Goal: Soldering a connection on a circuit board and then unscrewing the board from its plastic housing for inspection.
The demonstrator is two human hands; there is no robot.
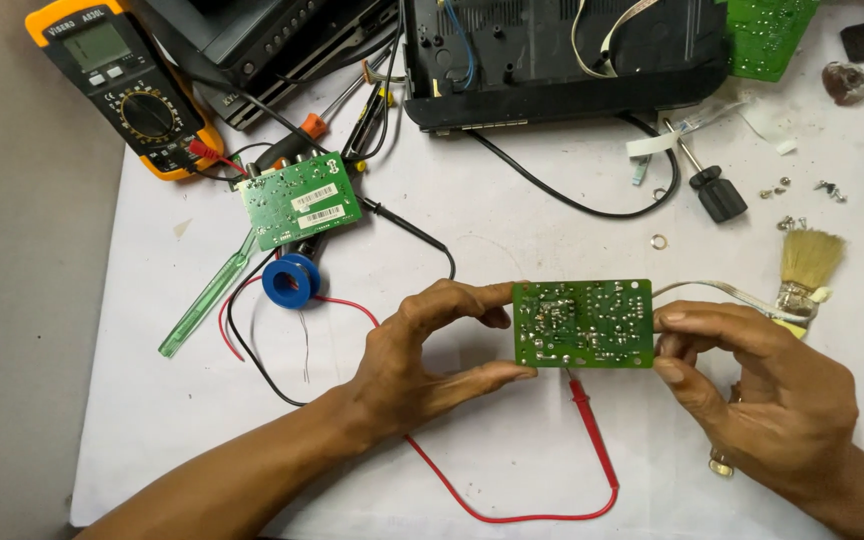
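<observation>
The left hand (422,355) and right hand (762,385) each pinch one end of the green board (582,323), holding it up flat so its shiny dots show above the desk (512,230).

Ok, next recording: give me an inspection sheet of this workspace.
Surface: white sheet over the table.
Job's things: small green circuit board, solder side up, held by its short edges.
Clutter: yellow multimeter, second green board, blue solder spool, black-handled screwdriver, bristle brush, loose screws.
Hands: left hand and right hand both grip the board.
Cables: red probe lead, black lead.
Surroundings: opened black device casing.
</observation>
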